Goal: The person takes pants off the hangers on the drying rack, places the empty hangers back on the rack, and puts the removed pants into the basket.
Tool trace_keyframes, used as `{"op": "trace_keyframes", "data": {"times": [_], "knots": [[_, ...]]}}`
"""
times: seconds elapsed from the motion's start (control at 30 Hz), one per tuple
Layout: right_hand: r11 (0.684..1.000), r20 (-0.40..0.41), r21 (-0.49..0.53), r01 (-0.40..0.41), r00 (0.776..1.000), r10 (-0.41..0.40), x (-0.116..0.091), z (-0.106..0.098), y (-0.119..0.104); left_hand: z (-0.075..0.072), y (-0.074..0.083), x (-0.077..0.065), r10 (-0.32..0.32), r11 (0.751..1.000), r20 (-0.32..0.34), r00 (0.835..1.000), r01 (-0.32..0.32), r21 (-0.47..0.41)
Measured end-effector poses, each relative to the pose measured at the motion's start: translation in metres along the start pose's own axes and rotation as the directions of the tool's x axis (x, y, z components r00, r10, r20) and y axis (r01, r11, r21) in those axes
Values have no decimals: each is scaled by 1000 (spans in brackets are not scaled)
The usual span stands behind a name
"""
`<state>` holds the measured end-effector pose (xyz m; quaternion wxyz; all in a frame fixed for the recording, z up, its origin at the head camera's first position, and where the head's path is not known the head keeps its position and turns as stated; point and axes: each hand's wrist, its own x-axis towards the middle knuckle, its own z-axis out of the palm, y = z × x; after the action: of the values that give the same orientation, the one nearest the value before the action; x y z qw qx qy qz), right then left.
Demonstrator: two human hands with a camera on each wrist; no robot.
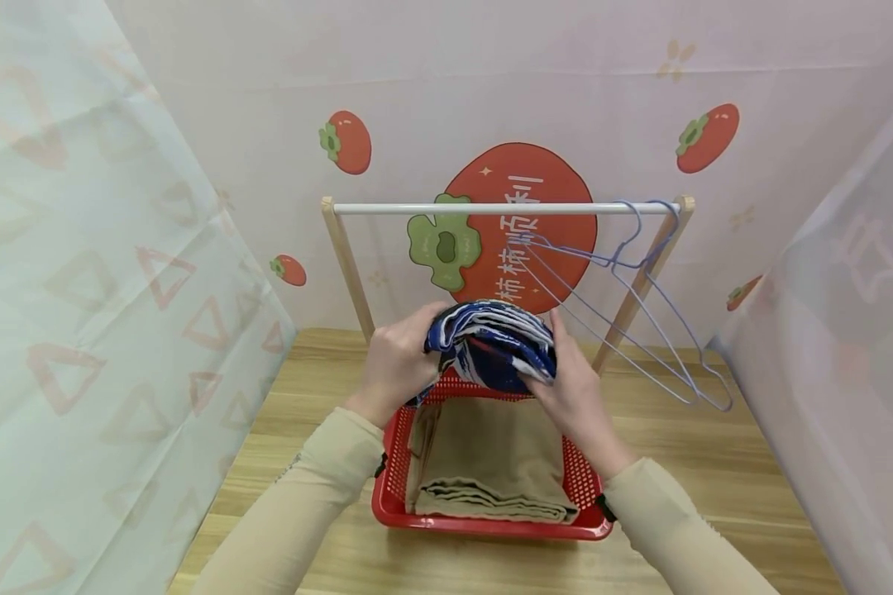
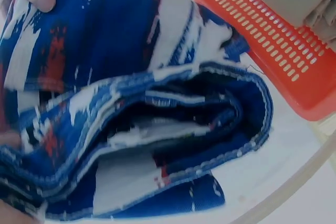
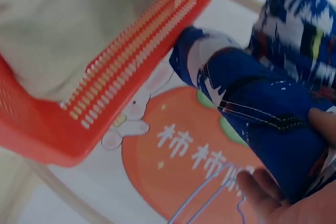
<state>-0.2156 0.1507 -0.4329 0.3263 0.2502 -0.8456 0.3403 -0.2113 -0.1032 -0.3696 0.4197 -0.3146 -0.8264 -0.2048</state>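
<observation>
Both hands hold a folded garment [image 1: 491,343] of blue cloth printed in white, black and red, raised over the far end of a red basket [image 1: 491,527]. My left hand [image 1: 402,359] grips its left side, and my right hand [image 1: 576,392] grips the right side. Stitched edges and layered folds of the garment [image 2: 131,87] show in the left wrist view. In the right wrist view, a stitched seam runs along the garment [image 3: 252,103], with the thumb on top. Folded khaki cloth [image 1: 494,446] lies in the basket, below the hands.
Behind the basket stands a rack with a white rail [image 1: 432,209] and wooden posts [image 1: 348,268]. Blue wire hangers [image 1: 643,306] hang at its right end. Printed cloth walls [image 1: 216,83] surround the wooden tabletop [image 1: 305,397].
</observation>
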Motion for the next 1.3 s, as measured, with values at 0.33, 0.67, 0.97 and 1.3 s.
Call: {"op": "trace_keyframes", "data": {"times": [0.33, 0.67, 0.97, 1.3], "knots": [[973, -64, -128, 190, 978, -200, 23, -23, 15, 2, -31, 4, 123, 992, 193, 974, -114, -55], [897, 27, -260, 357, 932, -363, 38, -27, 24, 15, -58, 7, 169, 981, 226, 959, -185, 53], [832, 54, -339, 439, 892, -449, 39, -23, 38, 29, -65, 4, 161, 982, 270, 949, -181, 49], [787, 83, -401, 468, 875, -478, 43, -23, 48, 37, -66, 3, 188, 973, 278, 942, -218, 79]]}}
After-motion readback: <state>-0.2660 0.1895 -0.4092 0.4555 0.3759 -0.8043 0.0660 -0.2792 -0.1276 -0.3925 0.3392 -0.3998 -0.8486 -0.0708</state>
